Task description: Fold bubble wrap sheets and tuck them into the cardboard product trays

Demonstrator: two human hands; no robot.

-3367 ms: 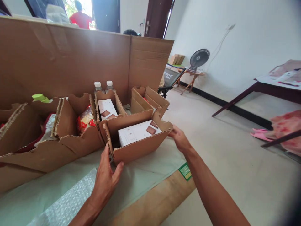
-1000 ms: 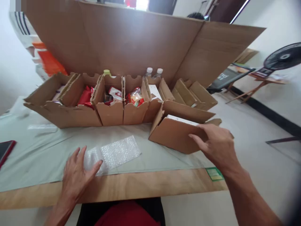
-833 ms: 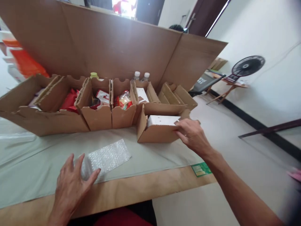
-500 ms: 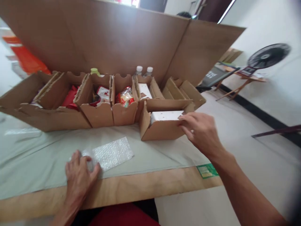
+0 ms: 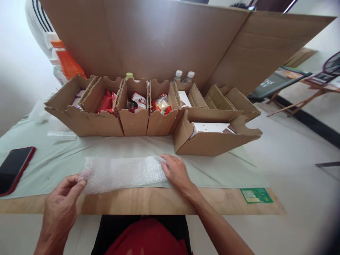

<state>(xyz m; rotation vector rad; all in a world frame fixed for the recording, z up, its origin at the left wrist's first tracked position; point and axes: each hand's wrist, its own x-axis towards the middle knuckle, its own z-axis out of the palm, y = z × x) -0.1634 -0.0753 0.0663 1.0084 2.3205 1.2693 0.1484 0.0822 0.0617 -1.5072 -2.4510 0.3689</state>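
A clear bubble wrap bag [image 5: 122, 173] stretches between my two hands above the front of the table. My left hand [image 5: 63, 198] pinches its left end between thumb and fingers. At the other end, my right hand [image 5: 176, 171] has its fingers closed on the right edge. Just behind my right hand stands a cardboard bin [image 5: 209, 143] with a white box [image 5: 211, 127] in it; neither hand touches that bin.
Behind is a row of cardboard bins [image 5: 98, 124] holding red packets [image 5: 107, 101] and snack bags [image 5: 162, 103], backed by a tall cardboard panel [image 5: 164, 42]. A phone [image 5: 16, 170] lies at left. A green label [image 5: 256, 195] is on the wooden table edge [image 5: 212, 200].
My right hand has left the front bin with the white box and moved left to the bag's right end. My left hand has lifted the other end. The camera view has shifted left.
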